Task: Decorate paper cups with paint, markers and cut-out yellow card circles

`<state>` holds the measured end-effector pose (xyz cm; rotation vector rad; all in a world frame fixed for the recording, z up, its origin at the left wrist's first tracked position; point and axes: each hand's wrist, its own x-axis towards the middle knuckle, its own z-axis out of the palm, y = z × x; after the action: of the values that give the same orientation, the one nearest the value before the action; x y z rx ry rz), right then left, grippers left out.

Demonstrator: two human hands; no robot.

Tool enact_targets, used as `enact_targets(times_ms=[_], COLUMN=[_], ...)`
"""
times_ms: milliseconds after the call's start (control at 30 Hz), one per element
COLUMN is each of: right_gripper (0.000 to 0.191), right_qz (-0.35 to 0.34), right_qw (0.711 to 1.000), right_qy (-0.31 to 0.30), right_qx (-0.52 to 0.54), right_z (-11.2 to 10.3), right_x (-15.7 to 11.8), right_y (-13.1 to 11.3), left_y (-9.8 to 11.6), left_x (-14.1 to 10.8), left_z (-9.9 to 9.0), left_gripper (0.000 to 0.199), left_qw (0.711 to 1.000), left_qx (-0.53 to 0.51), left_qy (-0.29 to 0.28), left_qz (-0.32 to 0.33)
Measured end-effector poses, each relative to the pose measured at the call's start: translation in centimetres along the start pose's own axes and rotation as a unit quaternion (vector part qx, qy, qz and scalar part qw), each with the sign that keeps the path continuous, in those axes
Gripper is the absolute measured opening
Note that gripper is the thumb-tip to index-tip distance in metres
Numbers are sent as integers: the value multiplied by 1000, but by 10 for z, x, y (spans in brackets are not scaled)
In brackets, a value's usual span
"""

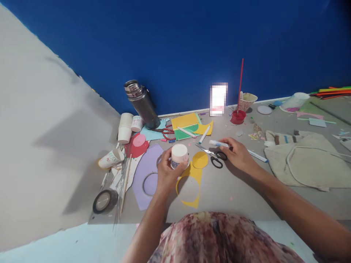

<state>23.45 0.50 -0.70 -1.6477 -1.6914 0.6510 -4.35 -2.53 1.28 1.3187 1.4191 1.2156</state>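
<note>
My left hand [170, 170] is wrapped round a white paper cup [180, 152], which is upside down with dark lettering near its rim. Between the fingers of my right hand [235, 149] is a white glue stick [218, 144], lying level over the table. Black-handled scissors [216, 157] lie between the two hands, blades pointing left. Just right of the cup is a yellow paper disc [200, 160]. Below it lies a yellow sheet [196, 197] with a round hole cut in it.
Purple paper [139, 175], a tape roll [105, 201], stacked cups [125, 128] and a steel flask [142, 106] are on the left. Markers [204, 134] lie behind the scissors. A red dish [238, 117] stands at the back; a beige cloth [309, 164] lies right.
</note>
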Motion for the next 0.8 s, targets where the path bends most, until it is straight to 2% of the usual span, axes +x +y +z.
enact_targets(times_ms=[100,233,433,633,733,800], right_gripper=[30,29,16,12,11,12], right_qz=[19,15,-16,-19,-26,-17], right_qw=[999,998,985,973,973,976], right_qy=[-17,-60,-128,-136,-128,-98], right_qx=[24,20,-116,-183,-191,-192], right_z=[4,6,14,31,31,24], right_x=[-2,1,14,15,15,18], right_y=[1,-8,-33,-38,-37,-36], left_y=[-5,-4,1,2,3,4], left_x=[-2,0,2,-2,-3,-4], left_z=[2,4,3,-4,-6,-3], left_gripper=[58,58,61,59,58,59], left_qw=[1000,1000,1000,999,1000,1000], left_qx=[31,13,-5,-12,-6,7], left_qy=[3,1,1,15,18,20], left_qz=[2,-3,-12,-27,-19,-16])
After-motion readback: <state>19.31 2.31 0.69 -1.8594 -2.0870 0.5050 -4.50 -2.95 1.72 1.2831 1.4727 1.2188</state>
